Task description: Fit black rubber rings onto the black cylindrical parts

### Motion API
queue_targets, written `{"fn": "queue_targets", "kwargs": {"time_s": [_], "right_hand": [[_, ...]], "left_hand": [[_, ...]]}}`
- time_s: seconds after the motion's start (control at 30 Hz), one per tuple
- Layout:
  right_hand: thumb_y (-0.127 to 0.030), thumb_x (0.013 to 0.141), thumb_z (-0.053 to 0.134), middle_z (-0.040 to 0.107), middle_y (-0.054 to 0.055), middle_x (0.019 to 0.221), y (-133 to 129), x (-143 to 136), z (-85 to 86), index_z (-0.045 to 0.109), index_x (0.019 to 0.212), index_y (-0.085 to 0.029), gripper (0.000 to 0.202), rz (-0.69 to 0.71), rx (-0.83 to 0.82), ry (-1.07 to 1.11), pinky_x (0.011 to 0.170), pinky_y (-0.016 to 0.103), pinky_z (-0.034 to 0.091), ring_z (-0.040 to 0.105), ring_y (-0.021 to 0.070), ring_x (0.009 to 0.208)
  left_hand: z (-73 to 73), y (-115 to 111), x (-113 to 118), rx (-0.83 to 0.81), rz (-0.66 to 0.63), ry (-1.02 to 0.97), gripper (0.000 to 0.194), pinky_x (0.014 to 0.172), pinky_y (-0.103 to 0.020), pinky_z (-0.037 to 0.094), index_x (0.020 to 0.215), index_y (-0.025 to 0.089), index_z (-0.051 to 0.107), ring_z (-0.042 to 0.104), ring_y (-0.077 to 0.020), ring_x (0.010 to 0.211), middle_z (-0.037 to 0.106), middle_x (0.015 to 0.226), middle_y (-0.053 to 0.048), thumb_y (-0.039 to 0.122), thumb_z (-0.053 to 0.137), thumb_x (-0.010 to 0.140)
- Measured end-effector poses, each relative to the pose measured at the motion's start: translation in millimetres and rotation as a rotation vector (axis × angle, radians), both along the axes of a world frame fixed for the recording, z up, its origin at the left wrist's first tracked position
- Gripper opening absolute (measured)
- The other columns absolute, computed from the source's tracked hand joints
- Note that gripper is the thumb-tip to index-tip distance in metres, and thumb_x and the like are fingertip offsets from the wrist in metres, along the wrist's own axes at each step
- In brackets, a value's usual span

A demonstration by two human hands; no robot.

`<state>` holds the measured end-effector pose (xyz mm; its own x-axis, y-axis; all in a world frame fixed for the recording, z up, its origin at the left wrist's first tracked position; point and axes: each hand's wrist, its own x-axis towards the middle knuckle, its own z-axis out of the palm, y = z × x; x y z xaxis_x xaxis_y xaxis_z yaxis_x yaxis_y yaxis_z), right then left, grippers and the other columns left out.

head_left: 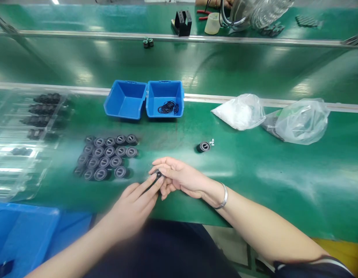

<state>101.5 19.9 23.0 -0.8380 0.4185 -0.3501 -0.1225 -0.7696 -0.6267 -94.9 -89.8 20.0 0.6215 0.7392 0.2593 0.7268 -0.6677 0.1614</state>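
Both hands meet in front of me, around a small dark round part (158, 174) that shows only partly between the fingers. My left hand (138, 202) presses its fingertips against the part from the left. From the right, my right hand (180, 175) has its thumb and fingers closed round it. A silver bangle (224, 196) circles the right wrist. To the left of the hands, several black round pieces (109, 151) with slotted tops stand in rows. One more black round piece (203, 146) stands alone to the right, beside a few tiny white bits (212, 142).
Two blue bins (125, 101) stand behind; the right one holds thin black rings (168, 107). Two plastic bags (239, 112) lie at right. A clear tray (13, 154) with dark parts is at left, above a blue crate (22, 235). Across the bench, a person's hand (216, 3) shows.
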Motion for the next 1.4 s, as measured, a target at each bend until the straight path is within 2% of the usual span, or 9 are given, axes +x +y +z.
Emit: {"fn": "queue_targets", "kwargs": {"time_s": [0.1, 0.2, 0.33, 0.43, 0.57, 0.8, 0.97, 1.1, 1.4], "right_hand": [[-0.030, 0.095, 0.057, 0.062, 0.004, 0.110, -3.2, -3.3, 1.7, 0.048, 0.111, -0.021, 0.021, -0.050, 0.038, -0.065, 0.056, 0.031, 0.061, 0.063, 0.0066, 0.053], [-0.032, 0.095, 0.057, 0.059, 0.006, 0.115, -5.6, -4.7, 3.2, 0.045, 0.115, -0.022, 0.025, -0.064, 0.040, -0.036, 0.057, 0.033, 0.062, 0.066, 0.0091, 0.060], [-0.027, 0.092, 0.061, 0.056, 0.009, 0.127, -3.9, -2.8, 4.3, 0.046, 0.119, -0.021, 0.031, -0.036, 0.014, 0.022, 0.065, 0.032, 0.062, 0.068, 0.0115, 0.074], [-0.022, 0.090, 0.065, 0.062, 0.008, 0.117, -0.4, -1.8, 4.8, 0.049, 0.115, -0.019, 0.030, -0.054, 0.000, 0.003, 0.062, 0.029, 0.060, 0.066, 0.0089, 0.065], [-0.022, 0.089, 0.067, 0.066, 0.004, 0.102, 2.4, -1.7, 5.5, 0.050, 0.113, -0.017, 0.029, -0.031, -0.015, -0.007, 0.062, 0.028, 0.059, 0.066, 0.0091, 0.063], [-0.022, 0.088, 0.067, 0.060, 0.010, 0.127, -2.5, -3.3, 3.7, 0.051, 0.114, -0.018, 0.030, -0.101, 0.019, -0.021, 0.060, 0.026, 0.060, 0.066, 0.0085, 0.068], [-0.026, 0.092, 0.061, 0.068, 0.005, 0.097, -6.1, -6.7, 3.0, 0.051, 0.113, -0.018, 0.024, -0.133, 0.053, -0.049, 0.053, 0.025, 0.058, 0.066, 0.0105, 0.062], [-0.027, 0.091, 0.063, 0.067, 0.004, 0.098, -5.8, -6.0, 2.5, 0.050, 0.110, -0.019, 0.025, -0.122, 0.051, -0.023, 0.053, 0.025, 0.057, 0.066, 0.0107, 0.061], [-0.025, 0.092, 0.061, 0.064, -0.001, 0.075, -4.9, -6.8, 6.7, 0.057, 0.107, -0.016, 0.018, -0.095, 0.105, -0.086, 0.056, 0.023, 0.057, 0.066, 0.0101, 0.061]], "left_hand": [[3.7, 4.9, -7.4, -0.022, -0.060, -0.011, 0.034, 0.107, -0.040, 0.031, 0.116, 0.012, 0.064, 0.038, -0.0259, 0.141, 0.050, 0.145, -0.012, 0.005, 0.040, 0.093], [6.8, 9.0, -15.8, -0.029, -0.130, 0.033, 0.033, 0.107, -0.042, 0.030, 0.114, 0.010, 0.064, 0.038, -0.0269, 0.141, 0.052, 0.143, -0.014, 0.004, 0.039, 0.093], [2.4, 4.2, -10.8, -0.003, -0.034, 0.033, 0.034, 0.109, -0.043, 0.029, 0.118, 0.010, 0.063, 0.039, -0.0275, 0.140, 0.054, 0.141, -0.014, 0.005, 0.040, 0.093], [1.2, 2.3, -5.3, -0.007, 0.011, -0.026, 0.032, 0.107, -0.039, 0.033, 0.117, 0.011, 0.063, 0.046, -0.0263, 0.136, 0.057, 0.139, -0.014, 0.006, 0.042, 0.093], [6.4, 8.3, -10.6, -0.015, -0.033, -0.087, 0.027, 0.104, -0.037, 0.037, 0.111, 0.011, 0.063, 0.049, -0.0249, 0.133, 0.061, 0.134, -0.016, 0.003, 0.045, 0.093], [-0.2, -0.2, -6.6, -0.023, -0.004, 0.031, 0.036, 0.107, -0.042, 0.032, 0.115, 0.008, 0.064, 0.043, -0.0286, 0.137, 0.052, 0.142, -0.018, 0.001, 0.038, 0.090], [-0.3, -1.0, 3.9, -0.003, 0.067, -0.046, 0.033, 0.104, -0.039, 0.036, 0.117, 0.010, 0.063, 0.048, -0.0270, 0.133, 0.053, 0.141, -0.017, 0.005, 0.041, 0.092], [4.1, 5.6, 0.4, 0.007, 0.078, -0.156, 0.024, 0.106, -0.040, 0.037, 0.105, 0.012, 0.065, 0.052, -0.0248, 0.131, 0.058, 0.137, -0.016, 0.004, 0.046, 0.092], [-0.9, 0.2, -6.5, -0.024, -0.030, 0.025, 0.035, 0.111, -0.047, 0.034, 0.116, 0.002, 0.061, 0.031, -0.0339, 0.144, 0.040, 0.148, -0.026, 0.001, 0.038, 0.090]]}}
